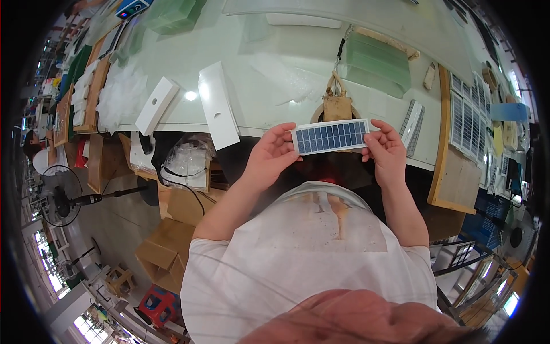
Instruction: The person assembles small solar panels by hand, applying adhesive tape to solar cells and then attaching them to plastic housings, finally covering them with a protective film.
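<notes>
Between my two hands is a small solar panel (331, 137), blue cells in a pale frame, held level at the front edge of the table. My left hand (274, 153) pinches its left end, thumb below and fingers at the back. At the right end, my right hand (385, 148) grips the panel the same way. Just behind the panel stands a brownish, stained block-like device (337, 108) with cables rising from its top; its lower part is hidden by the panel.
Two white boxes (218, 106) (157, 105) lie left on the table (275, 74). Stacked greenish glass sheets (375, 66) stand at the back right. A wooden tray with solar panels (467, 117) is on the right. An open cardboard box (163, 255) and a fan (60, 196) stand at lower left.
</notes>
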The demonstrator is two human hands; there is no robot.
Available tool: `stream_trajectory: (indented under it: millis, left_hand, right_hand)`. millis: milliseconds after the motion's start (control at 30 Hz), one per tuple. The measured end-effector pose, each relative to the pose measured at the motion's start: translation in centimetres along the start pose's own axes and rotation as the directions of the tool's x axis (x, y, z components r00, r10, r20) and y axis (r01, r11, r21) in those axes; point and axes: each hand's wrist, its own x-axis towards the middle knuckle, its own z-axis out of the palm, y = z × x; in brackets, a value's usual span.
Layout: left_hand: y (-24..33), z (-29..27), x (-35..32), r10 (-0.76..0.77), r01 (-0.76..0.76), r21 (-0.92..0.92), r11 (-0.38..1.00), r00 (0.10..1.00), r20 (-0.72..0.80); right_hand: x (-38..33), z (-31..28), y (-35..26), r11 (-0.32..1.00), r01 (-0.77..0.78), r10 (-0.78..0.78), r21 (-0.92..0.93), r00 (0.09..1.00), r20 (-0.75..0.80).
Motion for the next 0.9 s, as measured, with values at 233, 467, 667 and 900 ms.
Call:
stream_trajectory:
  millis: [233,467,667,900]
  left_hand:
    - [0.1,0.3,-0.2,0.070,-0.073,0.147,0.986,0.997,0.026]
    - [-0.2,0.3,-0.2,0.157,-0.159,0.288,0.944,0.987,0.030]
    - [-0.8,-0.3,-0.2,0.218,-0.224,0.401,0.888,0.974,0.061]
    - [-1.1,-0.7,-0.2,0.289,-0.296,0.576,0.762,0.951,0.107]
  right_hand:
    - [0.1,-0.1,0.2,1.000,0.006,-0.006,0.017,1.000,0.005]
    - [0.0,0.0,0.2,1.000,0.004,-0.004,0.005,1.000,-0.005]
    - [-0.2,0.1,0.4,1.000,0.010,-0.010,0.023,1.000,-0.018]
    - [-0.2,0.1,0.5,0.999,0.007,-0.005,0.043,0.999,-0.032]
